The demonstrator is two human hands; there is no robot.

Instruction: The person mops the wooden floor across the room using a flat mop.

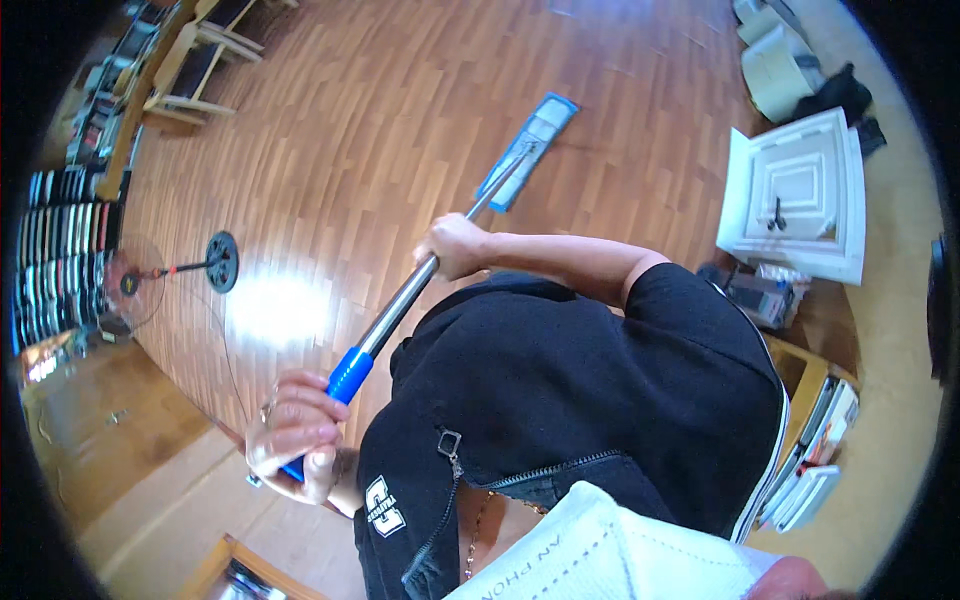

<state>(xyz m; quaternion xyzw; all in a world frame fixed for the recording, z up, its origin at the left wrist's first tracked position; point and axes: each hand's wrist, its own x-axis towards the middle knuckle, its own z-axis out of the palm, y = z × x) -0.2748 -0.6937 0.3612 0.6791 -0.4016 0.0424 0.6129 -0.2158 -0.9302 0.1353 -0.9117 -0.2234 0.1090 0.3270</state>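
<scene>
A flat mop runs diagonally across the view, its blue-edged pad (545,125) lying on the wooden floor (400,110) ahead of me. Its silver pole (392,312) slopes back toward my lower left and ends in a blue grip (350,374). My left hand (298,432) is closed around that blue grip, near the top end of the mop. Farther down, my right hand (457,247) wraps round the metal pole, with the right forearm stretched across my front. Part of the grip is hidden behind the left fingers.
A standing fan (130,284) with a round black base (222,262) is at the left, its cord trailing over the floor. Shelves of upright cases (62,255) stand behind it. Wooden chairs (190,75) are far left. At right are a white panelled cabinet (795,190) and books (815,465).
</scene>
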